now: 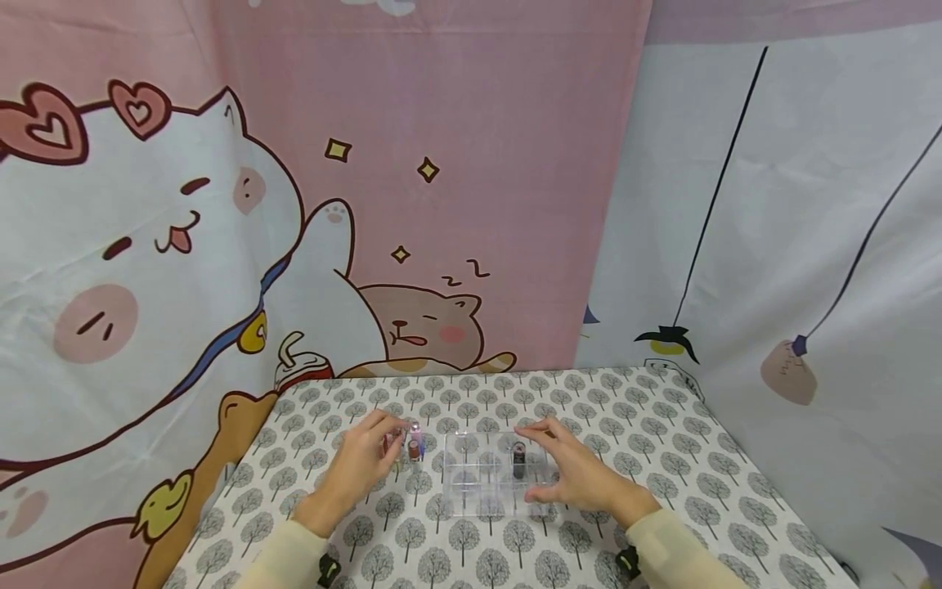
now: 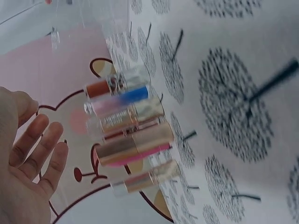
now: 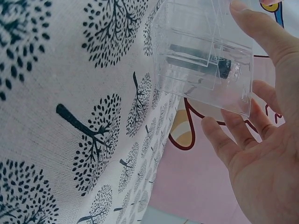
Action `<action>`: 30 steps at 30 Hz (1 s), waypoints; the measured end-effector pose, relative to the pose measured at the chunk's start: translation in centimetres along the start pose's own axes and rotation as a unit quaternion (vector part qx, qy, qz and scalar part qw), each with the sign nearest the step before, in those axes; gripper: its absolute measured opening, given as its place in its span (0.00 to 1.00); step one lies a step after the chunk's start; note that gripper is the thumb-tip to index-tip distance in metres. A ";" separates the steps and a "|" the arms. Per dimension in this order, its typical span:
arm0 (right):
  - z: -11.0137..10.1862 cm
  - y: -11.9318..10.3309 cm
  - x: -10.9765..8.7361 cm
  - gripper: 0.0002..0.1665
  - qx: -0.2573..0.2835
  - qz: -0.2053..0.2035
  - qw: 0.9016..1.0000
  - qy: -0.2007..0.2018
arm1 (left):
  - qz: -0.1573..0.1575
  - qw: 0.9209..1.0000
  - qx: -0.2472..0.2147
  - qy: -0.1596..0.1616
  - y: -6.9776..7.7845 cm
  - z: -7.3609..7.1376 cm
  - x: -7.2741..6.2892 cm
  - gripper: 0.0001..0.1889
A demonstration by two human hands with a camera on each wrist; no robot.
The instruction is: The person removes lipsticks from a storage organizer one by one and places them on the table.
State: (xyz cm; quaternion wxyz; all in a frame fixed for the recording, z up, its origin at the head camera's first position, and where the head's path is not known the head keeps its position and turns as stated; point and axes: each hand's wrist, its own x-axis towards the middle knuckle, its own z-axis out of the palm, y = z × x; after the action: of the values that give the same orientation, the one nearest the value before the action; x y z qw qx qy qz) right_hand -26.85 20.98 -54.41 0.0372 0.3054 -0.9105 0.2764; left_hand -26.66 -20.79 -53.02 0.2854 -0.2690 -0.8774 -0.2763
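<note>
Several lipstick tubes stand close together on the patterned cloth. In the left wrist view they include an orange-red one, a pink-and-blue one and a gold one. My left hand hovers beside the group with loosely bent fingers, nothing in them; it partly hides the tubes in the head view. To the right sits a clear divided organizer. One dark lipstick tube stands in a right-hand compartment. My right hand spreads thumb and fingers around the organizer's right end; contact is hard to tell.
A white cloth with grey trees covers the table. Behind the table's back edge hangs a pink cartoon curtain, and a pale curtain hangs at the right.
</note>
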 end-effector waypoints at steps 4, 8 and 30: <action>-0.1 -0.1 -0.1 0.64 0.006 -0.003 1.000 0.003 | 0.024 1.000 0.000 0.001 0.8 0.9 0.2 0.16; 0.0 -0.2 -0.1 0.64 0.009 -0.005 1.000 0.004 | 0.051 0.999 -0.007 0.005 1.9 1.9 0.4 0.14; 0.0 0.3 -0.1 0.63 -0.015 -0.025 0.999 0.024 | 0.093 0.994 -0.050 -0.029 7.4 7.1 2.6 0.16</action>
State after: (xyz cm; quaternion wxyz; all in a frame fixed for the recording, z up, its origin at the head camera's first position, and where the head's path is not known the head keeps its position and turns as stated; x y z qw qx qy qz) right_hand -26.95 21.20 -54.56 0.0702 0.3212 -0.9054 0.2687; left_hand -26.31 -10.25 -53.78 0.2707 -0.3712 -0.8414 -0.2846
